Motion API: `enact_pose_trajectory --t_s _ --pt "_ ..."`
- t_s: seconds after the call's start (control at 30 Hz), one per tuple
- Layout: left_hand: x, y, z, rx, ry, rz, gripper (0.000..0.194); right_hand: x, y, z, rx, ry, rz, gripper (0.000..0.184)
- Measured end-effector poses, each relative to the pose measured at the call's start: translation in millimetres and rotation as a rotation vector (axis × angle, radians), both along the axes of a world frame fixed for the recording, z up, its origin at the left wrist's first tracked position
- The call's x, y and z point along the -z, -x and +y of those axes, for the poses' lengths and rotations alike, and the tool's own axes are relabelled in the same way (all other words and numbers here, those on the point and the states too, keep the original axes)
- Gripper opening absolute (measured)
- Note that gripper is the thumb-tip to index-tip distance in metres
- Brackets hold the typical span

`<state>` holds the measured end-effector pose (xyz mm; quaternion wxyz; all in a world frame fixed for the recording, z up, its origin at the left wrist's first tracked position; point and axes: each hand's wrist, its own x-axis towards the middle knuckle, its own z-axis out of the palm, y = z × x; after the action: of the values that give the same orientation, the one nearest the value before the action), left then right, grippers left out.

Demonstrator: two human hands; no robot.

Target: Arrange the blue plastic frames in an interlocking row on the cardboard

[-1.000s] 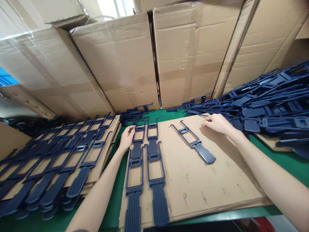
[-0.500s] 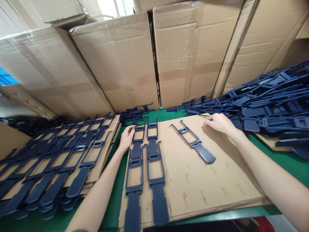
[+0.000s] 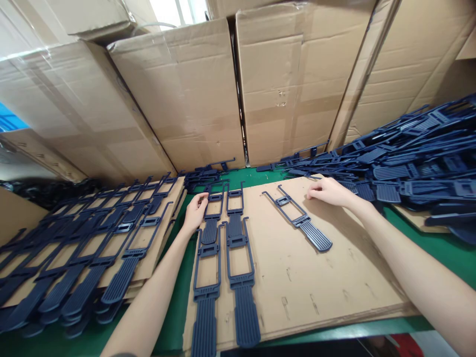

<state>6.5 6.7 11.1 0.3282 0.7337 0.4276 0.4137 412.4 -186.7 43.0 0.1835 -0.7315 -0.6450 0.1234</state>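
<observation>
The left hand [image 3: 195,213] curls against a far-left part [image 3: 213,216], grip unclear, while the right hand [image 3: 330,191] hovers, fingertips together, above card [image 3: 301,275] before far boxes [image 3: 297,89].

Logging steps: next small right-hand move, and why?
Probably bring the right hand to the slanted dark-blue ribbed plastic frame: it lies askew beside two columns of similar frames on the tan cardboard sheet, and that hand looks empty.

Frames [image 3: 303,221] lie on cardboard [image 3: 290,267], with boxes [image 3: 301,94] behind.
</observation>
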Motion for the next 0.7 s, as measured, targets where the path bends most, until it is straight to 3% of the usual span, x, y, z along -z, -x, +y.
enact_pose_trajectory --t_s 0.37,0.7 --pt "-2.5 0 -2 -0.003 0.018 -0.008 0.045 -4.9 -14 -10 0.365 0.109 -0.201 0.021" --pt "-4.5 -1 -4 -0.003 0.018 -0.003 0.043 -6.4 -11 -11 0.396 0.134 -0.206 0.021"
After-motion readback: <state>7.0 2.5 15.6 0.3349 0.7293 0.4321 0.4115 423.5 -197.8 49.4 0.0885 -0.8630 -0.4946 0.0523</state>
